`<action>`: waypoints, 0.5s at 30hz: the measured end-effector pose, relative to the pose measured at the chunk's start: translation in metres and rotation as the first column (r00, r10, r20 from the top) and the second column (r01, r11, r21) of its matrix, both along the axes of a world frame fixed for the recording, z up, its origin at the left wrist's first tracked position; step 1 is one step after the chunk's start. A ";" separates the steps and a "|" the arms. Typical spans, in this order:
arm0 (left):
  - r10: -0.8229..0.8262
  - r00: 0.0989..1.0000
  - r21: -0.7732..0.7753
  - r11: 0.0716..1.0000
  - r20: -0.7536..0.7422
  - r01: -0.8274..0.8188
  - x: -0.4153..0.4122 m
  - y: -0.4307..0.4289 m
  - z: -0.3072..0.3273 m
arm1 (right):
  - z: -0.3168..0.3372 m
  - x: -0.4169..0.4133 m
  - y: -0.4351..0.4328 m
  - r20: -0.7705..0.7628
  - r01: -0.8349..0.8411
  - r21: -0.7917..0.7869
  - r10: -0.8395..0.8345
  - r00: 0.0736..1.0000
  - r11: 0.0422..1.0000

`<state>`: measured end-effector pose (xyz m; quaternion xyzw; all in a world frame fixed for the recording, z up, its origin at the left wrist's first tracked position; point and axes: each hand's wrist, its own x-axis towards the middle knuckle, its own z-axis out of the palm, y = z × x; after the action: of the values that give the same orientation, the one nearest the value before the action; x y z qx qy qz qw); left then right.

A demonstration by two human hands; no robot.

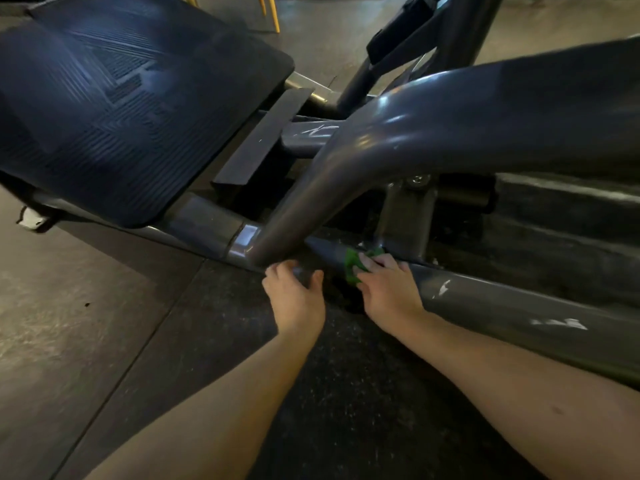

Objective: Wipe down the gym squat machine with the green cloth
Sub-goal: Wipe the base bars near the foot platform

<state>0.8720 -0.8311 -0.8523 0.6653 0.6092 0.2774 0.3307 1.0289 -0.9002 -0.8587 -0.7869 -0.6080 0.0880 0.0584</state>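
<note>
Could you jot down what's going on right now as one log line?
step: wiping low frame tube | right hand: holds green cloth on tube | left hand: grips same tube beside it

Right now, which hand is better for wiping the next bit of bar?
Right hand. It holds the green cloth on the low grey bar; the left hand grips that bar with no cloth.

Green cloth [351, 268] mostly hidden under right hand [389, 289]. Footplate [121, 98] cut off left & top; lower frame tube [502, 306] runs off right edge. Yellow legs [275, 13] cropped up top.
</note>
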 end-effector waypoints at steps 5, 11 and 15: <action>-0.317 0.888 0.028 0.938 -0.333 0.346 0.009 0.007 -0.013 | -0.007 0.024 -0.056 0.128 0.057 -0.039 -0.052 0.990 0.998; -0.325 0.839 0.069 0.918 -0.437 0.391 0.009 0.015 -0.021 | -0.016 0.004 -0.036 0.049 0.078 -0.025 -0.076 0.996 0.997; -0.394 0.782 0.044 0.881 -0.483 0.471 0.021 0.014 -0.019 | -0.016 0.026 0.007 0.051 0.093 -0.027 -0.092 0.994 0.995</action>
<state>0.8931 -0.8167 -0.8717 0.8584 0.4756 0.0766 0.1763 1.0545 -0.8936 -0.8746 -0.8169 -0.5708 0.0746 0.0356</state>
